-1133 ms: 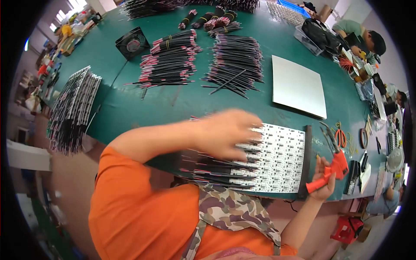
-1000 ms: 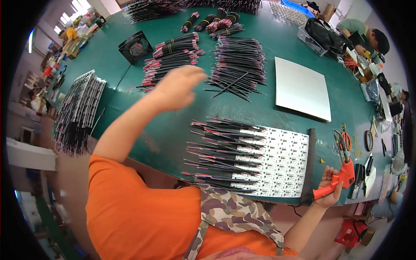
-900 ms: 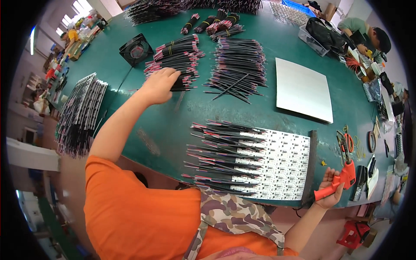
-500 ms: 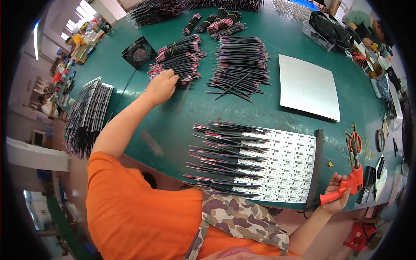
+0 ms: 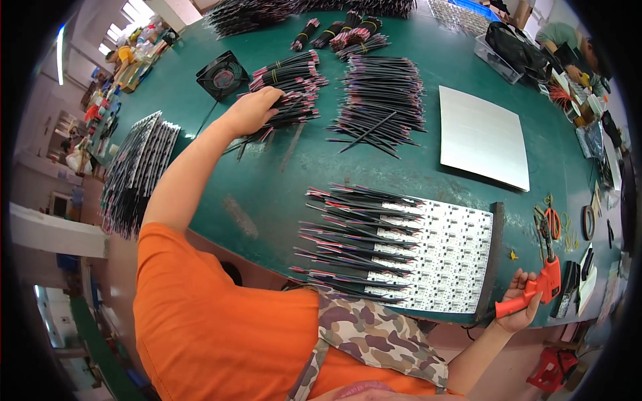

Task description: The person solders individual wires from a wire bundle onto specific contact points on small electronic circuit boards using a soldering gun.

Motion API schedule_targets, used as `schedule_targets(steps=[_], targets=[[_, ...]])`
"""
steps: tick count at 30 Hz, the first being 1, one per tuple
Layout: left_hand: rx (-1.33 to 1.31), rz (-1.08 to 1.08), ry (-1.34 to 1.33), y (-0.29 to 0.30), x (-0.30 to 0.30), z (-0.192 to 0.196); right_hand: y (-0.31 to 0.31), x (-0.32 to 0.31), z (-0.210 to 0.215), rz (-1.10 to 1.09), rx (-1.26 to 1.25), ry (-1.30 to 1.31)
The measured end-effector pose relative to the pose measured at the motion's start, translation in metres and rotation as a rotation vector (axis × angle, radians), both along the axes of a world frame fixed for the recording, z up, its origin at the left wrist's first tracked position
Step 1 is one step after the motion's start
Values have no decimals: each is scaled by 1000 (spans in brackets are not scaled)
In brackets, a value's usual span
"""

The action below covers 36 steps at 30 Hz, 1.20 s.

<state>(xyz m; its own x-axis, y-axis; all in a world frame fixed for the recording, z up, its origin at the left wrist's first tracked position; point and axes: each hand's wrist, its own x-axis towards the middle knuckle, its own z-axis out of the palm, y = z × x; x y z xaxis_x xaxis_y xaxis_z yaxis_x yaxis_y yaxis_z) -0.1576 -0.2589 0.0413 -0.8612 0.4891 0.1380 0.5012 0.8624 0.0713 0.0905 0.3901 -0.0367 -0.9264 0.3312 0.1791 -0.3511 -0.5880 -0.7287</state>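
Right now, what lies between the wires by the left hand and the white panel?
The head view shows another wire pile between those wires and that panel.

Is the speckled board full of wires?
Partly full: black wires lie across the left of the speckled board; its right part shows none.

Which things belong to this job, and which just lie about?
Apparently in use:
red gun-shaped tool, in the right hand
wire pile under the left hand
white panel bearing wires

Apparently just lying about:
orange-handled scissors
black bag
black fan
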Motion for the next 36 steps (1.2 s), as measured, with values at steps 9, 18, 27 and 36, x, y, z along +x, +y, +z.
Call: schedule_targets(steps=[9,18,27,36], targets=[[-137,185,-153,6,-5,31,-2,-2,3,66,3,47],[-318,187,-426,2,5,25,0,-1,-1,24,20,14],[178,483,-582,-19,14,63,2,3,-2,-10,28,-7],[-194,182,-370,19,4,0,0,-3,-1,70,6,43]])
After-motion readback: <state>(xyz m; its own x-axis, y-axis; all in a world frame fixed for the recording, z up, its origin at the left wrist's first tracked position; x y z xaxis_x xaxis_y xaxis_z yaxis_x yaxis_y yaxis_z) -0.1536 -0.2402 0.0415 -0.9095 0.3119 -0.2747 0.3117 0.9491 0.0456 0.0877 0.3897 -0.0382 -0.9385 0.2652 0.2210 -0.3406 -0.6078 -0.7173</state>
